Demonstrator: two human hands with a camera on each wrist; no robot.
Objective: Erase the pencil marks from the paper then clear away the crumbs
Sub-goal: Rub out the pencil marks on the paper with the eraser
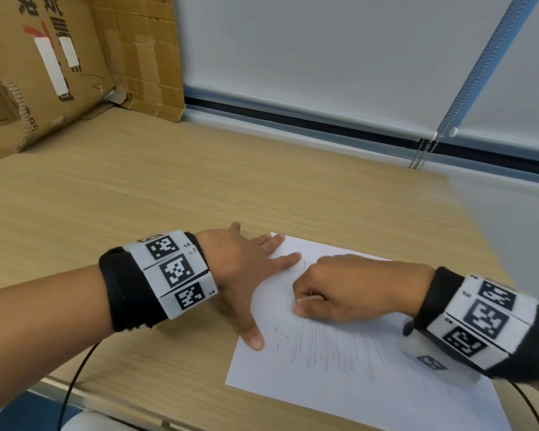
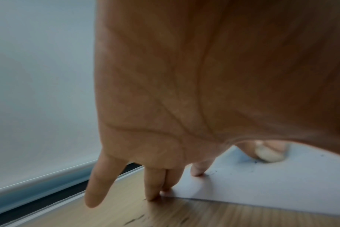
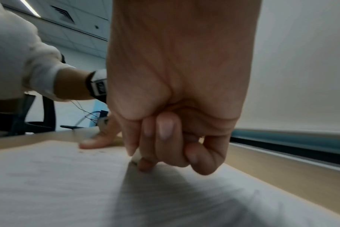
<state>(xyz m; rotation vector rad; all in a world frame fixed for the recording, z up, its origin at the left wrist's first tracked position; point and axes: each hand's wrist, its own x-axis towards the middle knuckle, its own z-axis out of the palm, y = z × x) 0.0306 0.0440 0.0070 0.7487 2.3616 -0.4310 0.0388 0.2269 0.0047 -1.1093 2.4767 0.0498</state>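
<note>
A white sheet of paper [image 1: 339, 390] lies on the wooden desk, with grey pencil strokes [image 1: 324, 346] across its middle. My left hand [image 1: 249, 269] lies flat and spread on the sheet's left edge, fingers [image 2: 198, 170] straight, pressing it down. My right hand [image 1: 324, 293] is curled in a fist and pinches a small whitish eraser [image 1: 305, 299] against the paper just above the strokes. The eraser [image 2: 270, 155] also shows in the left wrist view and, barely, as an eraser corner [image 3: 135, 158] under the fingers in the right wrist view. Dark crumbs [image 1: 280, 335] dot the paper near my left thumb.
A big cardboard box [image 1: 59, 63] leans at the desk's back left. A roller blind [image 1: 339, 57] with a bead chain [image 1: 423, 154] hangs behind the desk [image 1: 137, 197]. Black cables [image 1: 75, 384] trail from both wristbands over the near edge.
</note>
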